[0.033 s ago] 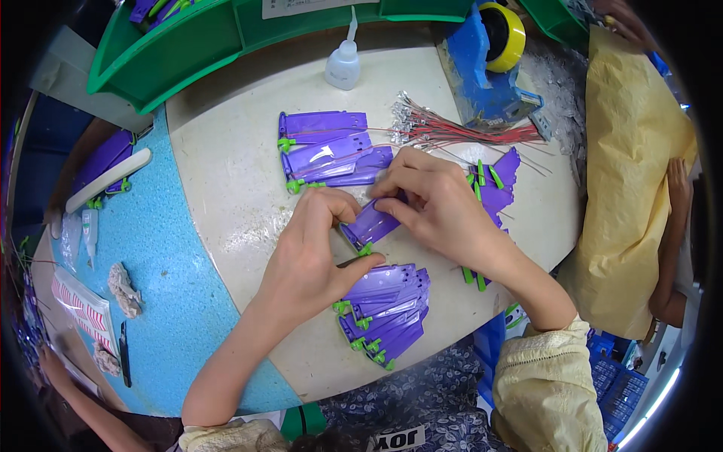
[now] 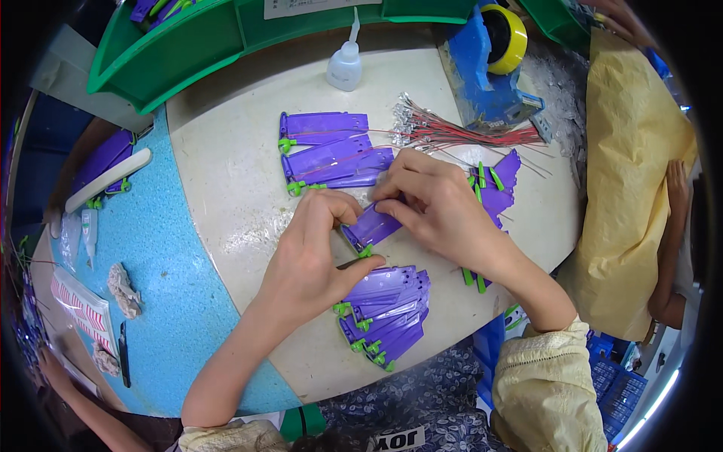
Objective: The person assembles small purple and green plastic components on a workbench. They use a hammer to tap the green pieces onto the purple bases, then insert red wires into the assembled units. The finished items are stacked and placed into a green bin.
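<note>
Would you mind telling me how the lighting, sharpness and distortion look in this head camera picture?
Head view: even, soft light with faint shadows under the left hand and right hand; the purple piece between them is sharp; fisheye bends the table edge and green bin, with black corners.

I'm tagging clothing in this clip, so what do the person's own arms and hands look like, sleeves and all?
Both hands, the left hand and the right hand, are bare: no gloves, rings or watch visible. Forearms are bare too. Pale yellow, crinkled fabric sleeves are pushed up, bunched near each elbow, with a gathered cuff on the right one.
</note>
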`<state>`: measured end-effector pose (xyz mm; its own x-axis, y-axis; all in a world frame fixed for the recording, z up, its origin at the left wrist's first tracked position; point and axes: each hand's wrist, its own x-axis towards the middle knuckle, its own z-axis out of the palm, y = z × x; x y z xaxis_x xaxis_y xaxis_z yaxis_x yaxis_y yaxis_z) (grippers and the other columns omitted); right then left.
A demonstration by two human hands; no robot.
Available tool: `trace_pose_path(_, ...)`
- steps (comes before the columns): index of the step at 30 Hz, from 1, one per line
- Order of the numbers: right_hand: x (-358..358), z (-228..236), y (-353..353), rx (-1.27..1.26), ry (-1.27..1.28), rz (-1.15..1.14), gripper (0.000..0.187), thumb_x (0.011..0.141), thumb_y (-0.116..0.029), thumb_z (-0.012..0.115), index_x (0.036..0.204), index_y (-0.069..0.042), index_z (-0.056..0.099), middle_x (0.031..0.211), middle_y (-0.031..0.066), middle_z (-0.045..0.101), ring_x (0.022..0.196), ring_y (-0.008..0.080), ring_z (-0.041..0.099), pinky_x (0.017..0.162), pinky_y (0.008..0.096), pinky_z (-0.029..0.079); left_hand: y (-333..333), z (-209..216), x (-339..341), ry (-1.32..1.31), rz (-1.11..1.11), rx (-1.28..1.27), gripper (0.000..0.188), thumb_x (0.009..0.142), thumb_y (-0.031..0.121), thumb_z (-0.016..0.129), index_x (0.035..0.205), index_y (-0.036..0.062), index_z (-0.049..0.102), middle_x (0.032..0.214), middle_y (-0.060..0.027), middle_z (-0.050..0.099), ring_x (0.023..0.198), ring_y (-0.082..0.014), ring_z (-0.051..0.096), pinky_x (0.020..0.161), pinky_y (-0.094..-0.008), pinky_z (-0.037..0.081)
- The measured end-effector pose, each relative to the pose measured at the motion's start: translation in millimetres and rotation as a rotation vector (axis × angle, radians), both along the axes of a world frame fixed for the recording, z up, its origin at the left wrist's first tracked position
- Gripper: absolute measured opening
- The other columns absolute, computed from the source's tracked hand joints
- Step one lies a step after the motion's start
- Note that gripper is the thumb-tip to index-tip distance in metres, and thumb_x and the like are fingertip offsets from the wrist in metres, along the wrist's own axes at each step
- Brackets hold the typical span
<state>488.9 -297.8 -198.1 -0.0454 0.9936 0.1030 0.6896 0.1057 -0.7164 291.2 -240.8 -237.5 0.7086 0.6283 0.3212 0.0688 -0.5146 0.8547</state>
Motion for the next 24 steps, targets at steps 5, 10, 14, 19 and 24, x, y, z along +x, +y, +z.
trace_pose_path(5,1.3,-5.5,-8.5,0.296,-0.355,0.170,0.017,0.069,-0.002,0.066,0.083,0.001,0.058,0.089,0.0113,0.052,0.081,0.0284,0.060,0.059,0.0364,0.053,0.3,1.8,-1.6,0.075,0.016,-0.001,0.061,0.063,0.009,0.092,0.102,0.0058,0.045,0.104,-0.0129,0.065,0.096,-0.0266,0.066,0.083,-0.0359,0.054)
trace_pose_path(10,-1.0,-9.9,-7.4,0.356,-0.477,0.208,0.019,0.066,-0.006,0.067,0.081,0.000,0.057,0.089,0.0111,0.050,0.082,0.0259,0.059,0.057,0.0339,0.052,0.1,2.7,-1.2,0.069,0.017,-0.015,0.062,0.062,0.008,0.092,0.104,0.0048,0.046,0.104,-0.0128,0.065,0.094,-0.0264,0.066,0.083,-0.0355,0.054)
trace_pose_path(14,-0.3,-6.9,-15.5,0.187,-0.267,0.147,0.018,0.071,0.001,0.069,0.085,0.001,0.058,0.087,0.0116,0.054,0.077,0.0262,0.061,0.059,0.0347,0.051,1.4,1.0,0.0,0.059,0.014,-0.007,0.059,0.061,0.006,0.091,0.103,0.0038,0.049,0.104,-0.0131,0.064,0.093,-0.0264,0.065,0.082,-0.0352,0.054)
trace_pose_path(19,5.8,7.0,-7.6,0.085,-0.055,-0.040,0.020,0.077,0.007,0.071,0.095,0.001,0.067,0.085,0.0115,0.060,0.073,0.0277,0.064,0.062,0.0362,0.051,3.0,4.3,0.2,0.051,-0.002,0.013,0.055,0.061,0.005,0.091,0.098,0.0036,0.051,0.104,-0.0132,0.064,0.094,-0.0267,0.064,0.081,-0.0357,0.054)
trace_pose_path(24,10.6,-0.6,-1.0,0.105,-0.132,0.124,0.019,0.075,0.004,0.071,0.094,0.001,0.067,0.086,0.0107,0.059,0.073,0.0258,0.064,0.060,0.0366,0.052,2.6,3.8,-0.5,0.036,-0.008,0.010,0.054,0.061,0.005,0.090,0.098,0.0041,0.051,0.104,-0.0132,0.064,0.095,-0.0274,0.063,0.081,-0.0362,0.053)
